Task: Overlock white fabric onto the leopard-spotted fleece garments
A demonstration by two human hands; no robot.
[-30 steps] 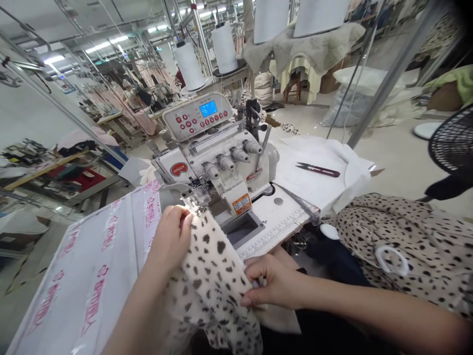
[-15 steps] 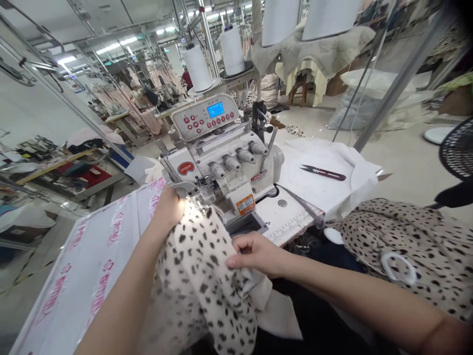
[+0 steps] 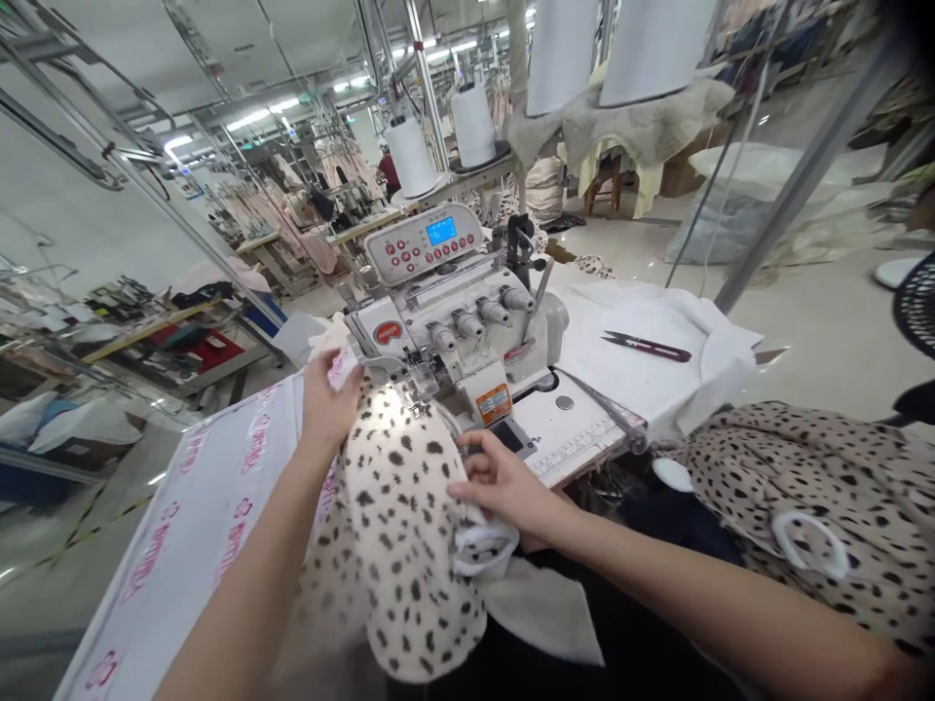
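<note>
A cream plush fabric with dark spots runs from under the presser foot of an overlock sewing machine down towards my lap. My left hand is beside the presser foot, at the fabric's left edge, with thumb and fingers apart. My right hand has the fabric's right edge between thumb and bent fingers, in front of the machine bed. Below it hangs a rolled white-edged part and a plain pale flap. The machine's lamp lights the cloth near the needle.
Dark red thread snips lie on white cloth right of the machine. More spotted fabric with a white ring is at the right. Large thread cones stand above. A printed plastic-covered table extends left.
My left hand's fingers have spread and moved slightly up from the cloth. The spotted fabric lies flatter and straighter. My right hand's fingers have loosened a little, and the rolled white-edged part now shows.
</note>
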